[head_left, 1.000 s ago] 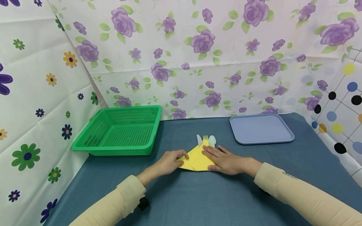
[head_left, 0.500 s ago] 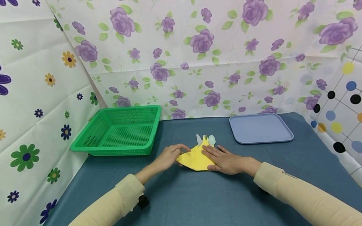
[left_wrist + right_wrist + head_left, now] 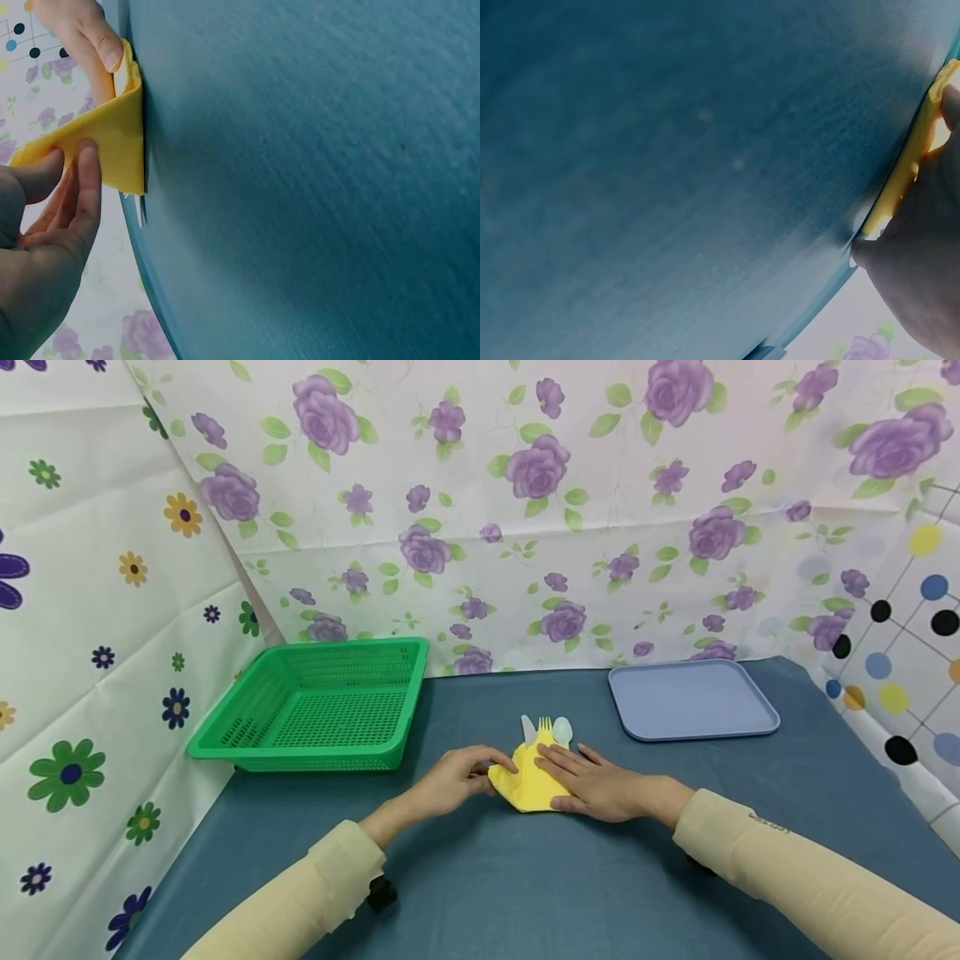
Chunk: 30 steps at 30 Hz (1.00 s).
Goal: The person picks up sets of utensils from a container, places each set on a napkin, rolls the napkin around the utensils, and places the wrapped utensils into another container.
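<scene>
A yellow napkin (image 3: 525, 785) lies folded on the table between both hands. Out of its far edge stick a pale knife (image 3: 528, 728), a yellow fork (image 3: 544, 725) and a pale green spoon (image 3: 562, 731). My left hand (image 3: 456, 779) pinches the napkin's left corner between thumb and fingers; the left wrist view shows this flap (image 3: 112, 135) raised off the table. With fingers stretched out, my right hand (image 3: 600, 785) presses flat on the napkin's right part. The cutlery handles are hidden inside the napkin.
At the back left stands a green perforated basket (image 3: 300, 752). A blue-grey tray (image 3: 693, 700) lies at the back right. Dark blue cloth (image 3: 510, 893) covers the table, and a flowered sheet (image 3: 480, 527) hangs behind it.
My left hand has lifted the napkin's left corner and brought it rightward toward the middle, so the napkin looks narrower. My right hand has stayed in place.
</scene>
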### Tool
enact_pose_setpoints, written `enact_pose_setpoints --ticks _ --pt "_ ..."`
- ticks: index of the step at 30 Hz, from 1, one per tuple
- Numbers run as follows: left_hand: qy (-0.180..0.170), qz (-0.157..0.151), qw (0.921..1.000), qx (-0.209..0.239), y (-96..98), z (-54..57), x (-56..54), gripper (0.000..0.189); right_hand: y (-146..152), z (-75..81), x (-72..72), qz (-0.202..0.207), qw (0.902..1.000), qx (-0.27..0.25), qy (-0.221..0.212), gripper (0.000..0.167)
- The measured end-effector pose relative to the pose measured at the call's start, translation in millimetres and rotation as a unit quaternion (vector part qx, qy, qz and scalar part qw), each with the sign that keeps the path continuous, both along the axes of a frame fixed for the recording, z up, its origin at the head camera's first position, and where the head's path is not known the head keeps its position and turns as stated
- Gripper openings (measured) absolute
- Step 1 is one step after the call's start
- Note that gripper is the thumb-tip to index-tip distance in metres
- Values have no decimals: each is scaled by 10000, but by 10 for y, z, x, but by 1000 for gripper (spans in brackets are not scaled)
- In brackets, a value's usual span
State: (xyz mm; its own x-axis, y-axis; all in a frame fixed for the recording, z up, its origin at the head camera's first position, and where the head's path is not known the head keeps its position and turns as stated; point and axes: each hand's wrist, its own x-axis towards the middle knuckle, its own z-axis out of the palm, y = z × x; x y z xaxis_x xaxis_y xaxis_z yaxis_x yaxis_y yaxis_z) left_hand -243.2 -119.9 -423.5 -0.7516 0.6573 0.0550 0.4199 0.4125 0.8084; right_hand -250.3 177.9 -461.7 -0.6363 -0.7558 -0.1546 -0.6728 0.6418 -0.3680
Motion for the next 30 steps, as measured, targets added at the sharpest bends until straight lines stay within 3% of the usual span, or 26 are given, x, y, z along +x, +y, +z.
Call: enact_pose_setpoints --ticks 2,9,11,17,23,26,30 --pt "196 56 9998 -80 24 -7 4 27 -3 18 3 -29 10000 51 -4 73" --pt "64 239 9997 -81 208 -39 38 13 17 3 -7 -175 9998 5 -64 74" --pt "189 269 9994 -102 273 -54 52 12 28 8 -2 -187 9997 -134 -87 74" --pt "688 294 9970 -190 468 -90 83 17 26 41 9 -195 9985 -479 -190 75" --pt "772 335 9960 -290 591 -107 111 31 -1 10 -27 -228 9961 -819 -249 73" --pt "794 339 9959 -281 612 -126 120 31 -12 3 -42 -375 9921 -1080 -526 77" --pt "816 361 9957 -241 622 -154 127 25 3 44 -78 -541 9812 -1386 -1231 85"
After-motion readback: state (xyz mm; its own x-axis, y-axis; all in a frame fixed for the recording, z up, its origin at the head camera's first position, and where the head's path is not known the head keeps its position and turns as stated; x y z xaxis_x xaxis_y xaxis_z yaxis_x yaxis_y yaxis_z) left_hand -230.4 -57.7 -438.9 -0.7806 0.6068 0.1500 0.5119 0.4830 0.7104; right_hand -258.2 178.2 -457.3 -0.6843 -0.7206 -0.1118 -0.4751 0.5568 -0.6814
